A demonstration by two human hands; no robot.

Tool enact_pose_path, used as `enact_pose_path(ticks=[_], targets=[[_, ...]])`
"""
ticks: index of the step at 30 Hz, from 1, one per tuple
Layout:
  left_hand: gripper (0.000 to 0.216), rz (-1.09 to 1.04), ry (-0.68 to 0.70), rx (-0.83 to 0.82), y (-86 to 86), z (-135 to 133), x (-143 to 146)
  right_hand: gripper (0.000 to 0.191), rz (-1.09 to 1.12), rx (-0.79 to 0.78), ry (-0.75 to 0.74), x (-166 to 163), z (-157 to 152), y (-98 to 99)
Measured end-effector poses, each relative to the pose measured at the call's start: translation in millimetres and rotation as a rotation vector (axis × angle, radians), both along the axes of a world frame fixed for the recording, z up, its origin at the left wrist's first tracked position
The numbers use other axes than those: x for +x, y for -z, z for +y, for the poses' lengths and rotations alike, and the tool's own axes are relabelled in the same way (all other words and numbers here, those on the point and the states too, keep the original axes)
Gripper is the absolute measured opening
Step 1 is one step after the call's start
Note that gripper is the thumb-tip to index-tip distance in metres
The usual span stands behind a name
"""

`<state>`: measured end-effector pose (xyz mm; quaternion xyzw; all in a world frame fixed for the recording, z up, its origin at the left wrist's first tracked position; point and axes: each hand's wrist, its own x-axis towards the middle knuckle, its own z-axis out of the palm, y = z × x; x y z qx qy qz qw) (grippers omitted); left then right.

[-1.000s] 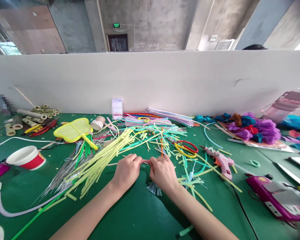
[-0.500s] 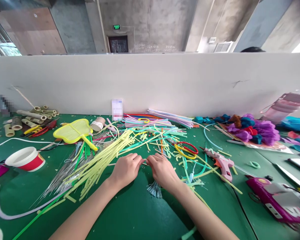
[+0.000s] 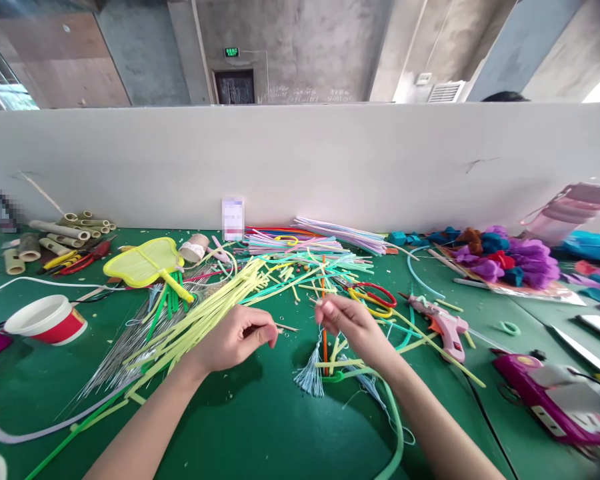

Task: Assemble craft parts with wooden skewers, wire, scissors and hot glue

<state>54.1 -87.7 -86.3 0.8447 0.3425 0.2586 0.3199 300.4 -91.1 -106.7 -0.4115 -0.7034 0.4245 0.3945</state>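
My left hand is closed in a pinch on a thin stick that points right, just above the green table. My right hand is raised a little and pinched on the string of a pale blue tassel, which hangs down to the table between the two hands. A gap separates the hands. A heap of yellow and green plastic strips lies just left of my left hand.
Red-handled scissors and a pink glue gun lie right of my right hand. A yellow fan, a red-and-white cup, bamboo tubes, purple pompoms and a pink device surround the work area. A white partition closes the back.
The hands were together on the table; now they have parted. My right hand has lifted up and right, raising the tassel by its string. My left hand has drawn back left with the stick.
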Motion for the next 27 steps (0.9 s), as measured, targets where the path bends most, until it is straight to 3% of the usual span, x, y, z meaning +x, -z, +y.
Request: enact_pose_path(ticks=[3,7,9,11,16,17,19,24,27], targets=[[0.037,0.009,-0.056,0.053,5.0,5,-1,0.043,-0.292,0.132,0.358,6,15,16.7],[0.028,0.009,-0.098,0.166,22.4,13,2,0.038,-0.489,0.263,0.555,2,21,41.2],[0.025,0.041,-0.143,0.243,32.4,17,2,0.037,-0.598,0.4,0.568,-7,17,47.1],[0.024,0.097,-0.184,0.315,41.2,21,2,0.03,-0.67,0.488,0.481,-21,10,49.9],[0.022,0.169,-0.239,0.411,51.3,26,5,0.013,-0.728,0.474,0.273,-54,1,56.4],[0.021,0.158,-0.26,0.43,51.3,26,6,0.008,-0.715,0.464,0.278,-56,1,57.4],[0.019,0.114,-0.303,0.468,50.0,24,7,0.016,-0.669,0.441,0.316,-53,5,57.6],[0.016,-0.039,-0.387,0.561,45.2,15,11,0.02,-0.48,0.347,0.488,-23,19,48.4],[0.012,-0.072,-0.378,0.542,45.2,11,14,0.023,-0.32,0.258,0.493,-15,22,40.3]])
